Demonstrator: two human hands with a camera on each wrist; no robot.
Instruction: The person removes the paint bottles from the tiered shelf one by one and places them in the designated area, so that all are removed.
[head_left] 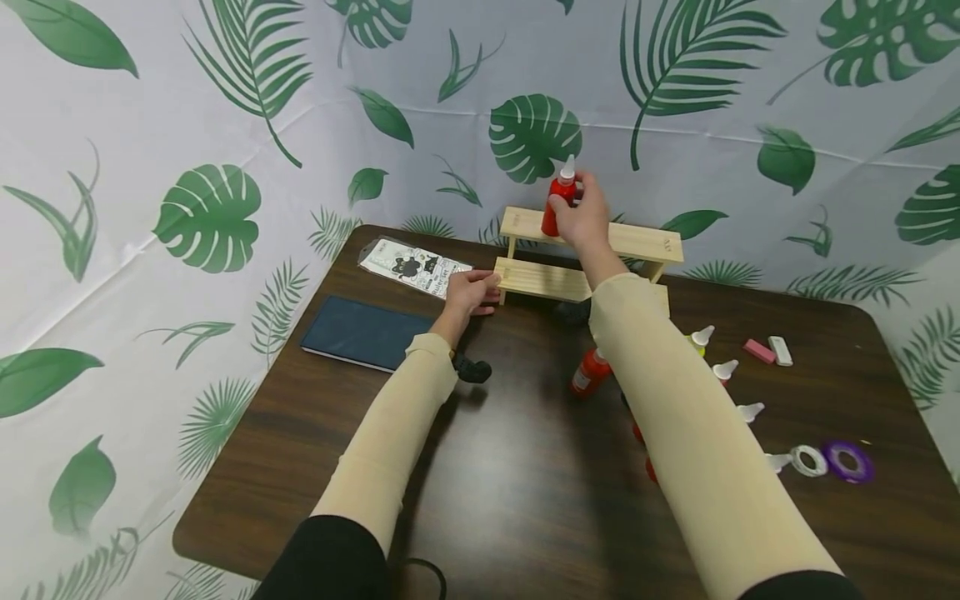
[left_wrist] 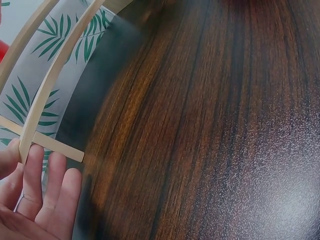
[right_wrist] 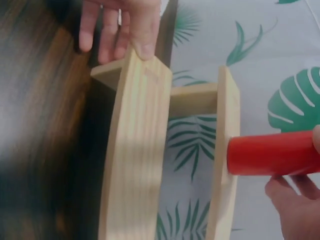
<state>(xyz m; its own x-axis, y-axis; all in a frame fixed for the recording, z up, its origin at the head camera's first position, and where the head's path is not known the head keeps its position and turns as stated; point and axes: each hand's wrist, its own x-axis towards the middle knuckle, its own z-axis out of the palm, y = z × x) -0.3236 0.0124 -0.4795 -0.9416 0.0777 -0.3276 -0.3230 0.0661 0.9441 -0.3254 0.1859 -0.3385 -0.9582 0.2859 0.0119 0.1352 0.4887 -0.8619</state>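
Note:
A two-step wooden shelf (head_left: 542, 280) stands against the back of the table. My left hand (head_left: 467, 293) pinches the left end of its lower board, thumb on top and fingers beneath, as the left wrist view shows. My right hand (head_left: 588, 218) grips a red squeeze bottle (head_left: 557, 205) with a white nozzle, upright at the upper board's left part. In the right wrist view the bottle's base (right_wrist: 235, 156) meets that board; whether its weight rests there I cannot tell. Another red squeeze bottle (head_left: 589, 373) stands on the table, partly behind my right forearm.
Left of the shelf lie a packaged ruler set (head_left: 408, 265) and a dark blue notebook (head_left: 363, 332). More nozzle bottles, partly hidden by my right arm, stand at the right, near a pink eraser (head_left: 759, 351), a white block (head_left: 781, 351), a white roll (head_left: 797, 460) and a purple roll (head_left: 828, 460).

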